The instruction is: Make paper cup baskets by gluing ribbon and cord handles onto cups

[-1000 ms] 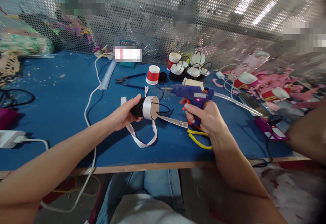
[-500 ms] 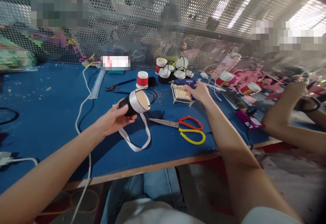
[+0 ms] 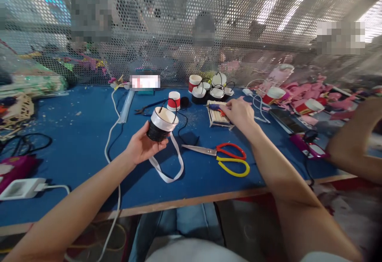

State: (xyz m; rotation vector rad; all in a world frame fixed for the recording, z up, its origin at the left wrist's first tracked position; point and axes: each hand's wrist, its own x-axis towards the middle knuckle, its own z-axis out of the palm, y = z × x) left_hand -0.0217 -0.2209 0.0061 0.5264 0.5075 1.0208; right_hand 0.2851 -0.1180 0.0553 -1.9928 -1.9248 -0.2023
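My left hand is wrapped around a small paper cup covered in black cord, with a white ribbon band at its rim and a thin black cord handle. The cup is nearly upright, its opening tilted slightly towards me. A length of white ribbon hangs from it and loops on the table. On the right, my right hand is closed on a blue glue gun, which lies on a small rack of wooden sticks. Scissors with red and yellow handles lie between my hands.
Behind are a red-and-white paper cup, pliers and several black-and-white cups. A white cable crosses the blue table. Pink pieces and a co-worker's arm are at right.
The cup in my left hand has turned from tilted sideways to nearly upright. My right hand has lowered the glue gun onto the stick rack. The view has swung left.
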